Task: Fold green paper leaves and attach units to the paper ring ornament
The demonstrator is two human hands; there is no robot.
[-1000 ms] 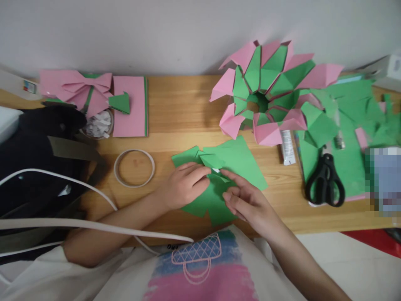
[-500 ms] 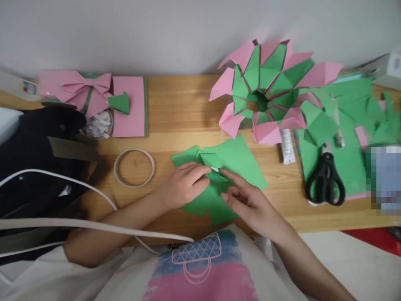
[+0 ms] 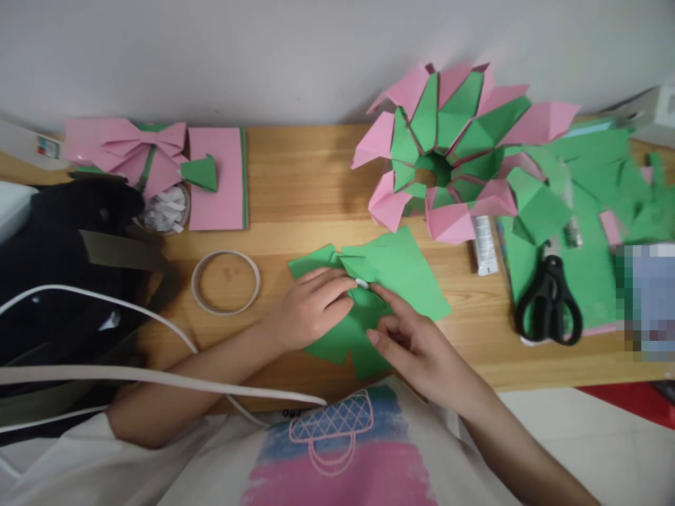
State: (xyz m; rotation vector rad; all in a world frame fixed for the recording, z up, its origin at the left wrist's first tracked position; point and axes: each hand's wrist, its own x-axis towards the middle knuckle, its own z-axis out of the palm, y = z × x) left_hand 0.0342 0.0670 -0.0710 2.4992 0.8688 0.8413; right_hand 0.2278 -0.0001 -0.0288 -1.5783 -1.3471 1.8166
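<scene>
My left hand [image 3: 315, 309] is closed on a small folded green paper piece [image 3: 359, 266], fingertips at its lower edge. A short white strip [image 3: 361, 283] shows at that edge, between my two hands; its material is unclear. With its index finger stretched out to the strip's right end, my right hand [image 3: 422, 348] keeps its thumb apart and its other fingers loosely curled. No object shows in the right hand. Under both hands lie flat green paper sheets [image 3: 422, 288], some with cut or notched edges.
At the back right stands a pink and green folded-paper ring [image 3: 479, 126]. Black-handled scissors [image 3: 548, 302] lie on green paper, near a small tube [image 3: 484, 246]. On the left are a tape roll [image 3: 198, 295], a pink paper stack [image 3: 214, 204], a bowl of white scraps [image 3: 166, 211] and a white cable [image 3: 158, 379].
My right thumb has shifted slightly to the left, while the index fingertip stays at the white strip. My left hand has barely moved.
</scene>
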